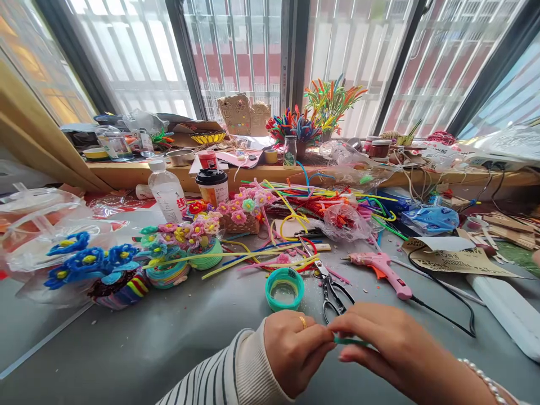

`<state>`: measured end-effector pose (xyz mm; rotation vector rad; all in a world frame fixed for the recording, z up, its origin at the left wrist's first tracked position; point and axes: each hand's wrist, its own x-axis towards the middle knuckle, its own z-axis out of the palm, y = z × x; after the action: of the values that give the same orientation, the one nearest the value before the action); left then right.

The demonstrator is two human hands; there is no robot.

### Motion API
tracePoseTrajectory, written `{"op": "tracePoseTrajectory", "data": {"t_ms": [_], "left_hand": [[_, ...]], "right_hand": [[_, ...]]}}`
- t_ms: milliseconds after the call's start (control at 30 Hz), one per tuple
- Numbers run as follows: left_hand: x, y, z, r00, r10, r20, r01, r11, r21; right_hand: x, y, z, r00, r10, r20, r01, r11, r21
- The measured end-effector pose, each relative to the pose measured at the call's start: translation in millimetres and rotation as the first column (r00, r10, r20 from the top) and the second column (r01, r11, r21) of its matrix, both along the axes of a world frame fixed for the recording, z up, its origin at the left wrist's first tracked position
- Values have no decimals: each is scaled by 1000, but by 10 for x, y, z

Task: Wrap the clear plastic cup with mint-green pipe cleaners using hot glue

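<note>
My left hand (295, 349), in a striped sleeve, is closed near the front edge of the view, its fingertips meeting those of my right hand (379, 343). A green strip (351, 341) shows between the thumb and fingers of my right hand, and its left end reaches my left fingertips. Just beyond my left hand stands a round green cup-like piece (284, 288) with a hollow middle. Black-handled scissors (331, 289) lie open to the right of it. A pink glue gun (383, 270) rests farther right.
Blue pipe-cleaner flowers (88, 260) and pastel flowers (196, 232) stand at left. Behind are a bottle (166, 194), a lidded cup (213, 188) and heaped colored pipe cleaners (307, 205). A black cord (447, 323) loops at right beside a white object (506, 315).
</note>
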<state>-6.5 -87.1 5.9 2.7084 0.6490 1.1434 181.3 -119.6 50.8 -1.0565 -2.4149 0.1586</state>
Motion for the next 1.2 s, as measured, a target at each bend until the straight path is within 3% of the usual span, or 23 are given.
{"op": "tracePoseTrajectory", "data": {"t_ms": [167, 233, 367, 467, 600, 667, 767, 867, 933, 1033, 1200], "left_hand": [[-288, 205, -122, 985, 165, 54, -159, 982, -101], [-360, 321, -210, 975, 221, -26, -222, 973, -54], [-355, 460, -324, 964, 215, -158, -212, 977, 32], [-325, 506, -267, 951, 239, -195, -241, 970, 15], [-313, 659, -43, 975, 119, -188, -155, 969, -191], [-308, 774, 50, 989, 54, -138, -106, 909, -402], [-305, 917, 74, 996, 46, 72, 16, 731, -683], [-310, 964, -7, 977, 78, 197, 120, 561, -819], [-312, 946, -56, 968, 113, 225, 145, 478, -866], [-308, 895, -72, 953, 138, 270, 189, 426, -885], [-308, 843, -28, 944, 103, 313, 244, 422, -873]], "right_hand": [[-29, 219, -130, 994, -28, -102, 8, 981, -193], [22, 362, -124, 989, -57, -134, 29, 979, -201], [68, 605, -74, 969, -85, -230, 44, 983, -179], [64, 700, -79, 937, -123, -327, 58, 978, -202], [52, 734, -162, 882, -176, -437, 87, 973, -215], [50, 731, -213, 868, -213, -449, 129, 969, -210], [47, 717, -276, 853, -274, -445, 198, 957, -210], [34, 695, -321, 851, -297, -433, 215, 949, -230], [21, 681, -349, 860, -302, -411, 216, 946, -243], [4, 668, -390, 871, -313, -379, 231, 941, -246], [2, 650, -417, 872, -316, -374, 264, 947, -185]]}}
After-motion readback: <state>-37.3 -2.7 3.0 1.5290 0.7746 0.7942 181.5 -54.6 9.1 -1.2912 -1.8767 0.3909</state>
